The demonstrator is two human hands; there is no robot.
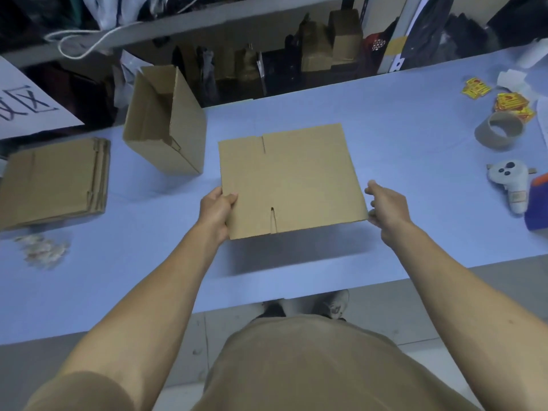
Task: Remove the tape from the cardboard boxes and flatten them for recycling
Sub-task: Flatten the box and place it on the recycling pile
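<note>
Nearest the lens: tan shirt front, two bare forearms reaching out over the pale blue table (415, 120). Left hand (218, 207) grips the near-left edge of a flattened brown corrugated cardboard box (289, 179), thumb on top, fingers curled under. Right hand (385, 210) sits at the near-right corner, fingers loosely curled; whether it pinches the edge or only touches it cannot be told.

The flat box is held just above the table at centre, a shadow beneath it. It lies roughly level, rotated slightly anticlockwise. Nearly square, so the long axis is weak; the flap slits sit at the far and near edges, so the folds run away from the person.

Progress, as a judgement: partway. A stack of flattened brown cardboard boxes (53, 182) lies at far left. A small heap of crumpled clear tape scraps (44, 252) sits near it. One brown cardboard box standing open and upright (166, 126) is left of the held piece, not yet flattened. No tape is visible on the held piece; it likely goes on the stack next.
</note>
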